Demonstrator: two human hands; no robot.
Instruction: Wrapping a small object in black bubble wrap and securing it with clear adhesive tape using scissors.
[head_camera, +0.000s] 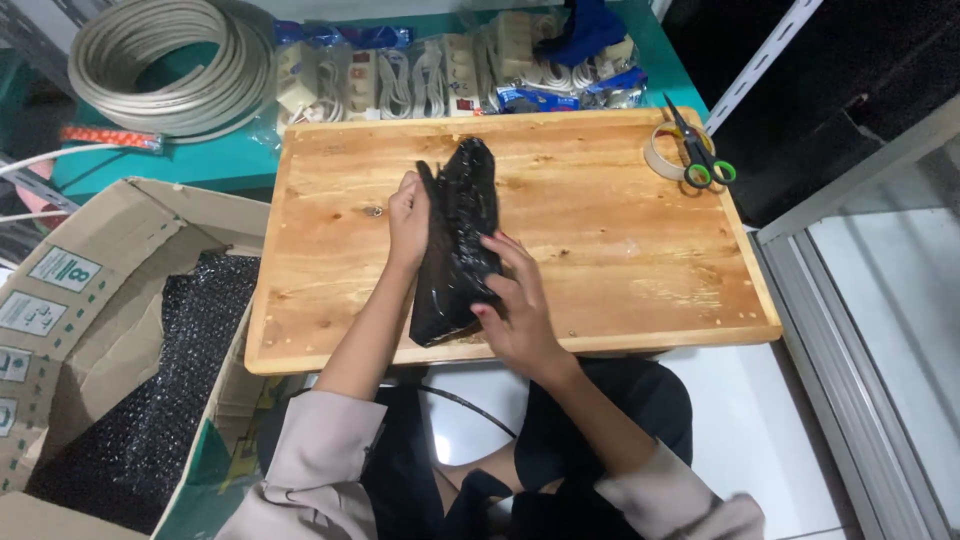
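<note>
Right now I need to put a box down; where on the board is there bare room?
The board is bare right of the black bundle, below the tape and scissors. A narrower patch lies left of the left hand. The middle is crowded.

A long black plastic-wrapped bundle (457, 243) lies on the rectangular wooden board (600, 240). Green-handled scissors (699, 155) rest at the board's far right corner; an open cardboard box (90, 330) stands left of it.

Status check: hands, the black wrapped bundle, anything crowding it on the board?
Left hand pressed on black wrapped bundle, right hand on its lower edge. Bundle lying on wooden board. Scissors and tape roll far corner, clear.
</note>
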